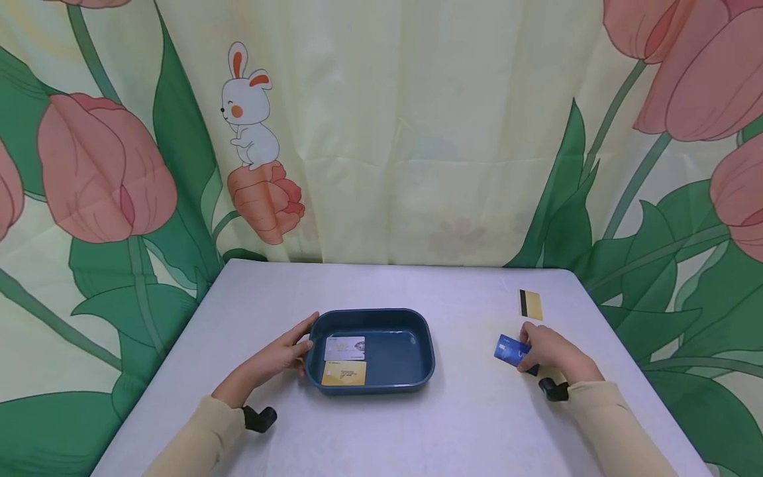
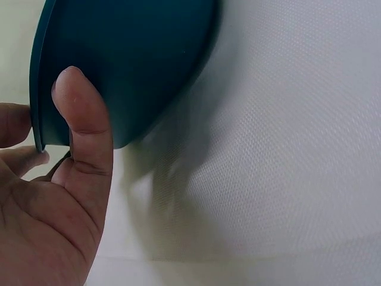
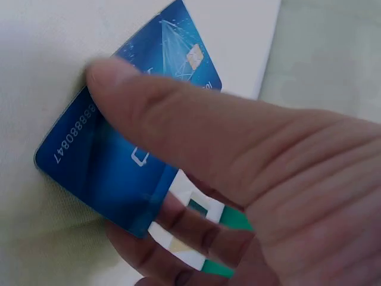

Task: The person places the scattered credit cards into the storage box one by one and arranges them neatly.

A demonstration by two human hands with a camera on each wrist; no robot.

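A dark blue rectangular tray stands on the table. Inside its left part lie a silvery bank card and a gold bank card. My left hand grips the tray's left end, the thumb against the outer wall and other fingers at the rim. Over on the right, my right hand pinches a blue bank card, thumb on its printed face and fingers beneath. Behind that hand lies a gold card with a black stripe, flat on the cloth.
A white cloth covers the table. At its far edge hangs a curtain printed with tulips and a rabbit. Black wrist cameras sit by the left cuff and the right cuff.
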